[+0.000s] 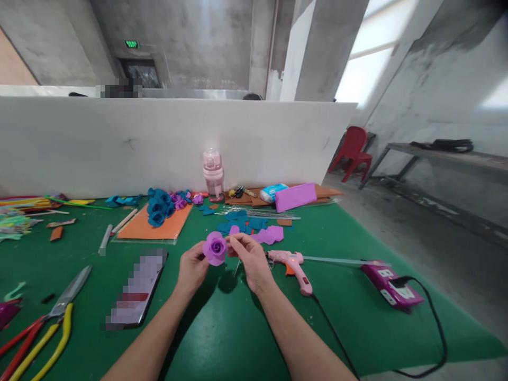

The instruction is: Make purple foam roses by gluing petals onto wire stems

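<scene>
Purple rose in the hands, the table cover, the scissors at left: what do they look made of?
Purple rose: probably craft foam, matte, with thick, soft-edged curled petals like the cut petal shapes nearby. Table cover: green felt-like cloth, flat and without shine, though the weave is too fine to tell. Scissors: grey metal blades with a dull gleam.

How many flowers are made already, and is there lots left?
Done: blue and purple roses piled on the orange sheet. In hand: left hand and right hand pinch one purple rose. Left: loose cut petals lie behind; glue gun waits nearby.
</scene>
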The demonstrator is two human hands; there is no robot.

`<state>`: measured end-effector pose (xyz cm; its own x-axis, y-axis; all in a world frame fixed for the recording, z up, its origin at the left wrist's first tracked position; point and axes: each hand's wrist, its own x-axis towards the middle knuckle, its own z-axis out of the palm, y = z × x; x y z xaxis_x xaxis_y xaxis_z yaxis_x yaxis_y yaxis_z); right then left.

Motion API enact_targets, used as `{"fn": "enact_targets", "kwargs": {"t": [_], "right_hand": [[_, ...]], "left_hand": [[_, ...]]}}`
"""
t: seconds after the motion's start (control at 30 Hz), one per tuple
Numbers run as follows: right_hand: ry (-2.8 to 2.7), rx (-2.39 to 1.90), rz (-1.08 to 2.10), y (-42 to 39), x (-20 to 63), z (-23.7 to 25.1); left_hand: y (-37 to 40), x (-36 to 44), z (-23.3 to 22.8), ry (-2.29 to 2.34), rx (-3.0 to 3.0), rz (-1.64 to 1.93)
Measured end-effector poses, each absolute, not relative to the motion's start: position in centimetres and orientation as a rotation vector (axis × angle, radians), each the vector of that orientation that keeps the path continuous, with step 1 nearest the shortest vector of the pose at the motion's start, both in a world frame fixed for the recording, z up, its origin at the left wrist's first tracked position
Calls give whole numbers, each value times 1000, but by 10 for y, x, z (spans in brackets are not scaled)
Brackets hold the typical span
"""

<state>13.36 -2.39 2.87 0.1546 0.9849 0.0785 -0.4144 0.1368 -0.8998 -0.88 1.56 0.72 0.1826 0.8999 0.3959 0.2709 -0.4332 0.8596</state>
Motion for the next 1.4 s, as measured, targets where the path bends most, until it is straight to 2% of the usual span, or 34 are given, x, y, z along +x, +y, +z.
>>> {"fn": "enact_targets", "kwargs": {"t": [0.5,0.93,1.4], "right_hand": [[-977,-967,1087,-27,133,34],[-818,-949,1268,-26,133,32],[-772,-924,1241,-25,133,31]], "left_hand": [[15,-7,8,1113,1808,1253],[14,-6,9,1149,1747,1196],[16,-7,4,1165,1753,1168]]}}
